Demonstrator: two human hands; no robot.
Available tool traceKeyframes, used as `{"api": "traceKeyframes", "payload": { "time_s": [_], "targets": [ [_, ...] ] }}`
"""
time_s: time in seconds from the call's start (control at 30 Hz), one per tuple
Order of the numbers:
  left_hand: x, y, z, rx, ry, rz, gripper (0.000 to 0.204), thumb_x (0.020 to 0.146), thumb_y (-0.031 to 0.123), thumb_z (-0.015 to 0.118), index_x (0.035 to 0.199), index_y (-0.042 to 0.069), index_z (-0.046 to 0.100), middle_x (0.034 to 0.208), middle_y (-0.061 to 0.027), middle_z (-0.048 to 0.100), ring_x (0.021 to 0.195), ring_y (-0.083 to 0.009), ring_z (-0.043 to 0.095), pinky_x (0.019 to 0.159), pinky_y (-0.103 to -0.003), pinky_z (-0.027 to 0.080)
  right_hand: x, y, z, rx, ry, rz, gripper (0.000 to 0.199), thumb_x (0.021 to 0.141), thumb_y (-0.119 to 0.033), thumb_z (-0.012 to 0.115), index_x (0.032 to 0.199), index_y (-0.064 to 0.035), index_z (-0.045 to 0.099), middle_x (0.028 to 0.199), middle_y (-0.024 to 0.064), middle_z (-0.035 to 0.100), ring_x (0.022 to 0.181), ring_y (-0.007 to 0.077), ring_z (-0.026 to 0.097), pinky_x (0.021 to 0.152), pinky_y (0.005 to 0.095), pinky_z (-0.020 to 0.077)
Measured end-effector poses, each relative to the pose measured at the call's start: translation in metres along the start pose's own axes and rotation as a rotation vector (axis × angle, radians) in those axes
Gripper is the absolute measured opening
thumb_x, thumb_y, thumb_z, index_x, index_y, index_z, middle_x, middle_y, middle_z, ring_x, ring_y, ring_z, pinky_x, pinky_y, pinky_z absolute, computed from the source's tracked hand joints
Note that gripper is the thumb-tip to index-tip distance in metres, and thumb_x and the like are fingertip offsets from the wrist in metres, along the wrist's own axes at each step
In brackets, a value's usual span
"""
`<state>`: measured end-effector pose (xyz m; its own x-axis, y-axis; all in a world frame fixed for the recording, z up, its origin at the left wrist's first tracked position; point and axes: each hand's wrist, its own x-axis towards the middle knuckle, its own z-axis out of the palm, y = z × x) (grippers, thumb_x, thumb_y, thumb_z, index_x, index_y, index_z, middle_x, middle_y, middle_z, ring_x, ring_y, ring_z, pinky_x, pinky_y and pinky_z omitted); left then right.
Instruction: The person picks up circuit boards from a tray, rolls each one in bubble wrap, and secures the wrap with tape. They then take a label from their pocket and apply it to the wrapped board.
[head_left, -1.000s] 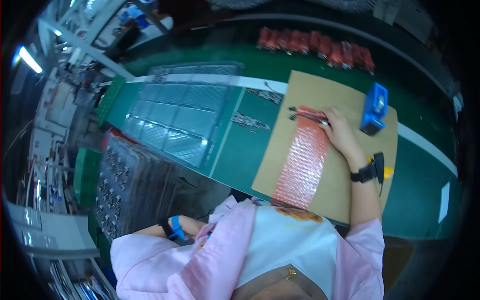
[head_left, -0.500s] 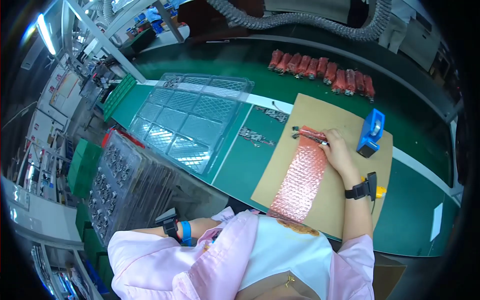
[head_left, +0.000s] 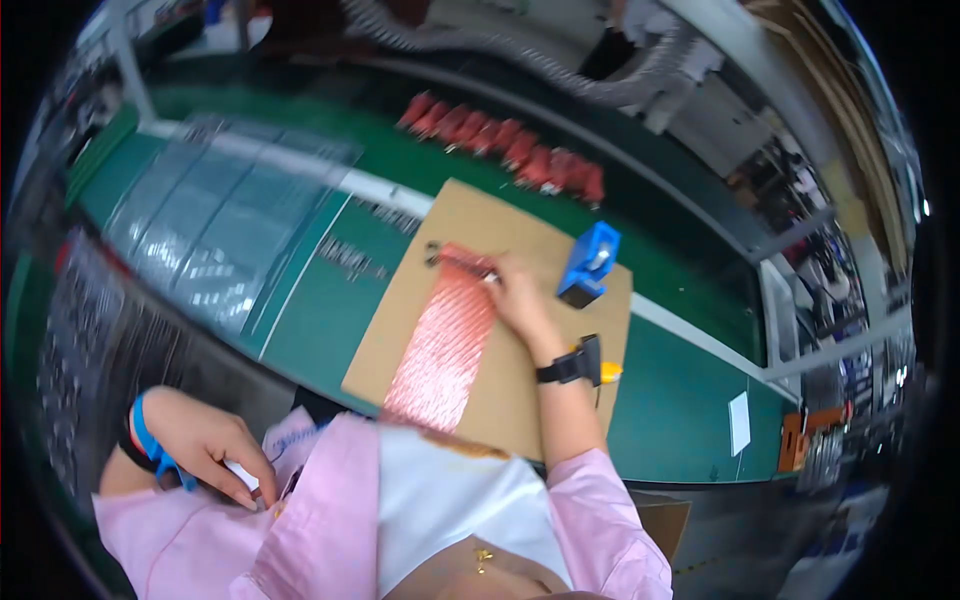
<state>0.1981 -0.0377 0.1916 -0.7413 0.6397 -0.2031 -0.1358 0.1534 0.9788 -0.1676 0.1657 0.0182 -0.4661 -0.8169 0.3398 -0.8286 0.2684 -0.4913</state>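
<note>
My right hand (head_left: 515, 295) grips the far end of a strip of pink bubble wrap (head_left: 440, 345), where it is folded over some small parts. Dark ends of these parts (head_left: 432, 253) poke out on the left of the fold. The strip lies flat toward me on a brown cardboard sheet (head_left: 520, 400). My left hand (head_left: 215, 450) is away from the bench, low on the left against my pink jacket. Its thumb and fingers close around a small white thing (head_left: 243, 474), mostly hidden and blurred.
A blue tape dispenser (head_left: 590, 265) stands at the cardboard's right, with a yellow-tipped item (head_left: 610, 373) nearer me. Several pink-wrapped bundles (head_left: 510, 145) line the far side. Clear plastic trays (head_left: 200, 230) and loose metal parts (head_left: 345, 257) lie left; stacked trays (head_left: 100, 340) stand beside the bench.
My left hand has come up into view by the jacket, fingers closed on something white. The view has swung right. My right hand keeps its hold on the folded bubble wrap.
</note>
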Motion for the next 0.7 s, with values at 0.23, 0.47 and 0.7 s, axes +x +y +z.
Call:
{"api": "traceKeyframes", "payload": {
  "time_s": [0.23, 0.47, 0.7],
  "targets": [
    [0.002, 0.026, 0.02, -0.027, -0.225, 0.003, 0.028, 0.095, 0.014, 0.052, 0.113, -0.007, 0.05, 0.09, -0.024, 0.062, 0.081, -0.0399, 0.06, 0.067, -0.043, 0.047, -0.005, 0.016, -0.017, -0.102, 0.014, -0.033, 0.035, 0.082, -0.008, 0.064, 0.116, -0.0003, 0.058, 0.106, 0.0195, 0.061, 0.099, 0.0348, 0.059, 0.085, 0.0388, 0.0473],
    [-0.001, 0.045, 0.026, 0.271, -0.241, -0.374, 0.048, 0.097, 0.019, 0.051, 0.131, -0.012, 0.036, 0.099, -0.0275, 0.062, 0.089, -0.0372, 0.062, 0.076, -0.038, 0.052, 0.007, 0.014, -0.007, -0.069, -0.025, -0.083, 0.035, 0.083, -0.006, 0.063, 0.117, 0.0005, 0.057, 0.106, 0.0184, 0.061, 0.099, 0.0326, 0.059, 0.087, 0.036, 0.0456],
    [0.012, 0.061, 0.014, -0.075, -0.163, -0.492, 0.05, 0.096, 0.019, 0.051, 0.131, -0.013, 0.034, 0.104, -0.0301, 0.059, 0.096, -0.0385, 0.06, 0.079, -0.038, 0.05, 0.002, 0.002, -0.01, -0.085, -0.034, -0.058, 0.034, 0.083, -0.006, 0.063, 0.116, 0.0005, 0.057, 0.105, 0.0179, 0.06, 0.098, 0.0327, 0.059, 0.088, 0.0357, 0.045]
  ]
}}
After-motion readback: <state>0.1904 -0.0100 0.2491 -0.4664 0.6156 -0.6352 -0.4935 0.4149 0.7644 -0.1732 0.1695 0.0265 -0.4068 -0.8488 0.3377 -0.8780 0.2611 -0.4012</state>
